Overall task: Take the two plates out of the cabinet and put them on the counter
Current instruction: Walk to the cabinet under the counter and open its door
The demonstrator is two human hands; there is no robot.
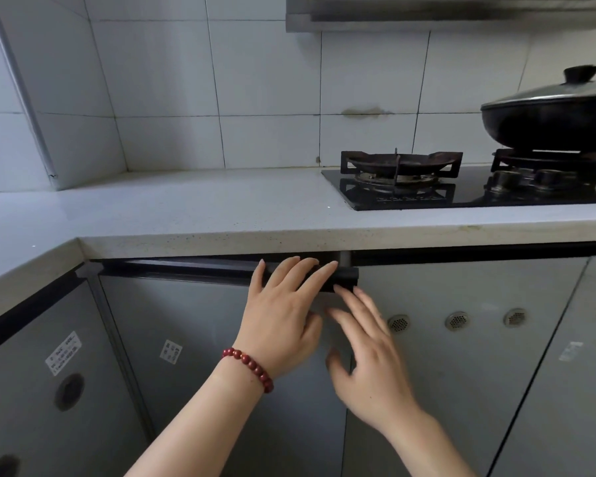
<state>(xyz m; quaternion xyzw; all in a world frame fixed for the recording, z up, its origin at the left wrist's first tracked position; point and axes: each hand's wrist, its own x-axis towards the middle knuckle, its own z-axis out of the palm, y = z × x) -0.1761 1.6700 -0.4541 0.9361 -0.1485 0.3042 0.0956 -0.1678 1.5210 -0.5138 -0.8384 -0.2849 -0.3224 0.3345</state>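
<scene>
Head camera: under the bench's point(186, 208) front edge, a left hand point(283, 311) is laying straight fingers over the cabinet door's point(203, 339) dark handle point(186, 270), the right hand point(369, 356) lying spread just beside it. Neither grip is closing on anything. The plates are staying hidden, presumably inside; next, the door likely needs pulling open.

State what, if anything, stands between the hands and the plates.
The grey cabinet door, at most barely ajar, stands in the way; no plates are visible. The left hand rests on its dark top handle; the right hand touches the door face beside it.
</scene>
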